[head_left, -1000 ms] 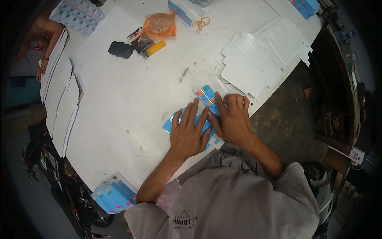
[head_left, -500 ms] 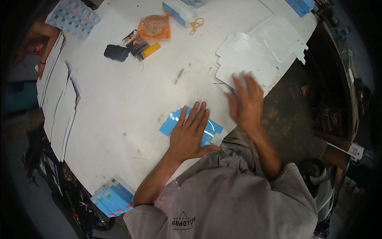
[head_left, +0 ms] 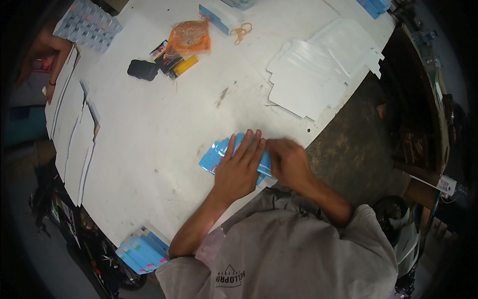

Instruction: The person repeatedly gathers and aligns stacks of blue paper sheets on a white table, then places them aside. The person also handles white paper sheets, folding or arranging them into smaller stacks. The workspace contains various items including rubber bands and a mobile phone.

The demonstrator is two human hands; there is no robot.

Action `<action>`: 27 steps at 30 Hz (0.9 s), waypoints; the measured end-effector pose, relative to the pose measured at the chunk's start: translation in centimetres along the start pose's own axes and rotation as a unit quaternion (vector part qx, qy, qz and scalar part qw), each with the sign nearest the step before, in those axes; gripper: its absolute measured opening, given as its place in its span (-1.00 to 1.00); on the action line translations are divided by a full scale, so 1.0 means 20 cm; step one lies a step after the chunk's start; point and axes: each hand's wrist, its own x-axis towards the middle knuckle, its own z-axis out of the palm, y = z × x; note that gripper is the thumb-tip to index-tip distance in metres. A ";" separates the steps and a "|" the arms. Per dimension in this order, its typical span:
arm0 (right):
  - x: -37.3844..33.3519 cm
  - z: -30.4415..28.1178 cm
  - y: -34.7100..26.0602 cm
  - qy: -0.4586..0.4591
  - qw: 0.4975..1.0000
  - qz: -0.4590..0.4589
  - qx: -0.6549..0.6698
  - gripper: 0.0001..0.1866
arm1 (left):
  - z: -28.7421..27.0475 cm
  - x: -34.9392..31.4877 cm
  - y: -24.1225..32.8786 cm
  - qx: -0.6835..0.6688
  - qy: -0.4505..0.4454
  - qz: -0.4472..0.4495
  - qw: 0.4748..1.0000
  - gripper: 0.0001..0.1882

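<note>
White table point(head_left: 134, 134) with blue card point(head_left: 210, 158), orange bag point(head_left: 188, 39)

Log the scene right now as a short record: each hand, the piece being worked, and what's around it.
Left hand: flat on blue card piece
Right hand: curled at the piece's right end; grip unclear
Beyond, right: white card sheets
Beyond, left: orange bag, black case
Near-left edge: row of blue boxes

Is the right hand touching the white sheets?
Apart. The head view shows a strip of bare table between the right hand and the white sheets.
</note>
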 end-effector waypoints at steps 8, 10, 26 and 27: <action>0.07 -0.14 0.17 0.109 0.993 -0.036 -0.030 -0.53 | 0.03 0.00 0.01 -0.088 0.079 -0.001 0.993 -0.49; 0.11 -0.13 0.11 0.088 0.985 -0.100 -0.109 -0.52 | 0.03 0.03 0.01 -0.064 0.098 -0.014 0.993 -0.55; 0.05 -0.06 0.08 0.103 0.982 -0.037 -0.154 -0.56 | 0.02 0.00 0.02 -0.035 0.093 -0.019 0.995 -0.48; 0.07 -0.05 0.09 0.111 0.981 -0.037 -0.154 -0.54 | 0.02 0.00 0.02 -0.044 0.091 -0.022 0.995 -0.47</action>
